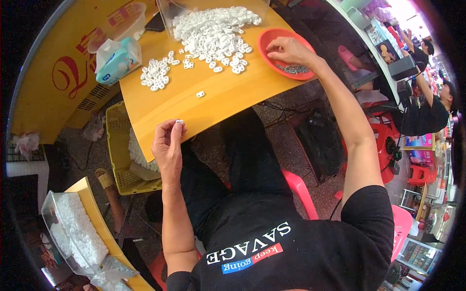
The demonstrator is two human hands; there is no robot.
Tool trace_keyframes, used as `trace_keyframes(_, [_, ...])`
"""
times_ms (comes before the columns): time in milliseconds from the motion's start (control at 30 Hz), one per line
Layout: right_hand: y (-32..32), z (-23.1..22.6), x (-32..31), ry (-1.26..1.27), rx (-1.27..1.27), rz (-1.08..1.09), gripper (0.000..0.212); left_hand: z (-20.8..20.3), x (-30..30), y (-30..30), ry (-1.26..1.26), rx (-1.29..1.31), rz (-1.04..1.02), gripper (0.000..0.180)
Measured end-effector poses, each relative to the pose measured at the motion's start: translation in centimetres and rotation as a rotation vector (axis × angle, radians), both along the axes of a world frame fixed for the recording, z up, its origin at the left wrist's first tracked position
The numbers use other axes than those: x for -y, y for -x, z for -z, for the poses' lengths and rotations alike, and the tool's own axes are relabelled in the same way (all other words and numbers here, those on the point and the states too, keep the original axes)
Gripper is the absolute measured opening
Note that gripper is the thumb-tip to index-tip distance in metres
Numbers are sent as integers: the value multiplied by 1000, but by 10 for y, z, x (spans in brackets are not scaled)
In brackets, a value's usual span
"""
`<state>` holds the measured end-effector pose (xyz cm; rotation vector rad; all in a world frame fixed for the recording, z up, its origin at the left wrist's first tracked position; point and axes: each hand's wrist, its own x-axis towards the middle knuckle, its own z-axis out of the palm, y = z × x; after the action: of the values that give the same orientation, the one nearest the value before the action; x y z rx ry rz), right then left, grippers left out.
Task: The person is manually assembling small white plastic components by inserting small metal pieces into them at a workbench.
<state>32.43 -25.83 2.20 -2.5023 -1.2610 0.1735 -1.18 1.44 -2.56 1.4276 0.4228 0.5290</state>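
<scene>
Item: small white plastic piece (179,121), pinched at the fingertips of the left hand (167,145) over the near table edge (213,114). Right hand (290,50), fingers curled, is set in the red dish (272,36) of metal parts (293,69), far right.

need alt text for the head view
Seen from above, a seated person's left hand pinches a small white part, while the right hand reaches into a red dish on a yellow table strewn with white parts.
</scene>
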Motion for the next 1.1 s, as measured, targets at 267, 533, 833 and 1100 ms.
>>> trace_keyframes(267, [5, 20, -2, -41, 240, -53, 16, -2, 3, -1, -20, -24, 2, 17])
trace_keyframes(533, [14, 11, -16, 7, 202, 98, 15, 0, 0, 2, -18, -11, -2, 17])
trace_keyframes(833, [-3, 21, -10, 88, 417, -61, 14, 0, 0, 0, -39, -16, 1, 16])
trace_keyframes(1100, [-2, 22, -8, 16, 462, -94, 15, 0, 0, 1, -80, -1, 11, 15])
